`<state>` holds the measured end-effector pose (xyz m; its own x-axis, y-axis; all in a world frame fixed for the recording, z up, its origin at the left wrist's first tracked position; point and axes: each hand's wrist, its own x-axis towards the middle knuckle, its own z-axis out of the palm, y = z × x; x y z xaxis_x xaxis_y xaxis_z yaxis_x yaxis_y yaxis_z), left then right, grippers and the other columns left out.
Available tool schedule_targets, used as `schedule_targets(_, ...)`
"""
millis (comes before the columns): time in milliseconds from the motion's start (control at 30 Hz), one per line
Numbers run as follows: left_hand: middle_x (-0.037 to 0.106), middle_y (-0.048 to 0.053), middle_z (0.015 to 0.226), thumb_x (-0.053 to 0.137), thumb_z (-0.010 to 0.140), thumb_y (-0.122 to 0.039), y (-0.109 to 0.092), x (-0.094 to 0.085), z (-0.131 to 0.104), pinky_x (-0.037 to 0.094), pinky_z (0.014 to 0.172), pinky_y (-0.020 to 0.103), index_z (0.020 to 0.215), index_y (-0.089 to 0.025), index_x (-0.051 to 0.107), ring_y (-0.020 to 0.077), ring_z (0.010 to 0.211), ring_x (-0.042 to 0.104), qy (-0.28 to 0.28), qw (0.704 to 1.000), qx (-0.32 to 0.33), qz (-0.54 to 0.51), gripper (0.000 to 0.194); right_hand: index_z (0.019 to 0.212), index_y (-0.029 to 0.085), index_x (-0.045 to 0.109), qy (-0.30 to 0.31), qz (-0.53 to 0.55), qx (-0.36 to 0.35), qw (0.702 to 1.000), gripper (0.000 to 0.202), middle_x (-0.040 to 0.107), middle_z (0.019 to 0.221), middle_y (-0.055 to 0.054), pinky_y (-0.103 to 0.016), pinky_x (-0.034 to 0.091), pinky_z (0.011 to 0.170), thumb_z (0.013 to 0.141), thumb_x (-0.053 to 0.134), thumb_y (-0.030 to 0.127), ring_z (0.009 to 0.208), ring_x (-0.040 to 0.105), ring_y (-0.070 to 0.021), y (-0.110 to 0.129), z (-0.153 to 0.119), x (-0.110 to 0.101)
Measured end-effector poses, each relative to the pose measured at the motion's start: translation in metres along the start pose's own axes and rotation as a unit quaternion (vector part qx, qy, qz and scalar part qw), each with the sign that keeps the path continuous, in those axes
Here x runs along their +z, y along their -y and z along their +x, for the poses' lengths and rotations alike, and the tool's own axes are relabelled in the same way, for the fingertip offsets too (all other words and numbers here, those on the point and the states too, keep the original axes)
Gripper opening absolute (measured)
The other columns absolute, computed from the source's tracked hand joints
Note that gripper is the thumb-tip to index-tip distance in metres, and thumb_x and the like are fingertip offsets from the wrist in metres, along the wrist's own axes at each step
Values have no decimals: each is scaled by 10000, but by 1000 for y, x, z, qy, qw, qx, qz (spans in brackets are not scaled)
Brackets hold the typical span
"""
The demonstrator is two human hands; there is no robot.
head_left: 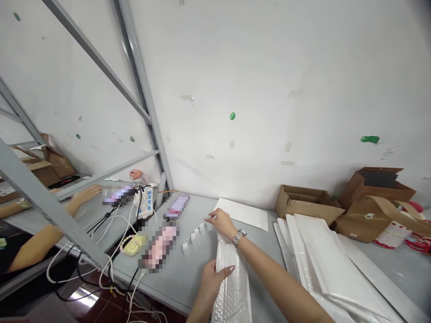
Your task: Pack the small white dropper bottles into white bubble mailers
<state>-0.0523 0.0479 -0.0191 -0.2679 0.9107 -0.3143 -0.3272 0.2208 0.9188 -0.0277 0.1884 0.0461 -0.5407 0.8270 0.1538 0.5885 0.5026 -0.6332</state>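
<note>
My left hand (215,276) is closed on the left edge of a white padded envelope (234,287), its thumb lying on top. Beyond it, my right hand (222,222), with a metal watch at the wrist, reaches over the envelope's far end. Its thumb and fingertips come together at the end one of several small clear bottles with white caps (193,237), which form a slanting row on the grey table (198,206). A flat white sheet (249,215) lies just beyond the right hand.
White envelopes (323,251) are piled at the right, before an open cardboard box (306,204) and a brown paper bag (363,220). Phones, a yellow case (132,244), cables and a power strip (146,202) lie left. Another person's arms show behind the metal frame (63,215).
</note>
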Motion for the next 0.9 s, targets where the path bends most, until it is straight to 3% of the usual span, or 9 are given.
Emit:
schedule_targets(133, 704, 90, 695, 785, 464, -413, 1, -4, 1, 461, 616, 291, 728, -96, 671, 246, 678, 635, -5, 1000, 2, 7, 428, 710, 204, 703, -8, 3, -3, 1000, 184, 677, 836, -38, -288, 341, 753, 804, 565, 282, 794, 602, -172, -1, 5, 6)
schedule_targets(267, 704, 91, 692, 793, 430, -437, -1, -1, 0, 462, 610, 297, 731, -97, 672, 255, 680, 638, -5, 1000, -14, 8, 470, 695, 178, 666, -55, 26, -3, 998, 195, 661, 838, -50, -287, 365, 740, 816, 528, 243, 756, 596, -166, -3, 3, -3)
schedule_targets(433, 716, 106, 752, 784, 468, -450, -6, 2, -1, 486, 647, 315, 796, -97, 669, 266, 729, 650, -3, 1000, -18, -2, 496, 804, 182, 590, -129, 86, -15, 988, 245, 645, 801, -41, -250, 423, 674, 879, 399, 316, 700, 597, -149, -4, -21, -41)
schedule_targets(567, 718, 119, 810, 773, 498, -460, -12, 5, -4, 497, 676, 325, 847, -102, 659, 280, 788, 652, 3, 1000, -24, -6, 513, 721, 192, 569, -155, 124, -12, 980, 262, 641, 697, -38, -276, 433, 657, 845, 431, 376, 673, 598, -176, -14, -55, -71)
schedule_targets(700, 719, 119, 849, 765, 524, -448, -18, 12, -8, 492, 697, 316, 885, -102, 655, 274, 814, 649, 40, 999, -22, 10, 512, 687, 187, 574, -129, 178, 37, 975, 244, 638, 663, -37, -290, 435, 675, 804, 459, 367, 654, 597, -178, -29, -76, -79)
schedule_targets(900, 717, 105, 874, 759, 551, -422, -15, 25, -9, 485, 726, 313, 920, -108, 643, 264, 837, 642, 74, 996, -33, 24, 498, 665, 179, 552, -66, 212, 94, 971, 147, 607, 560, 2, -249, 437, 544, 746, 485, 282, 525, 581, -145, -47, -82, -67)
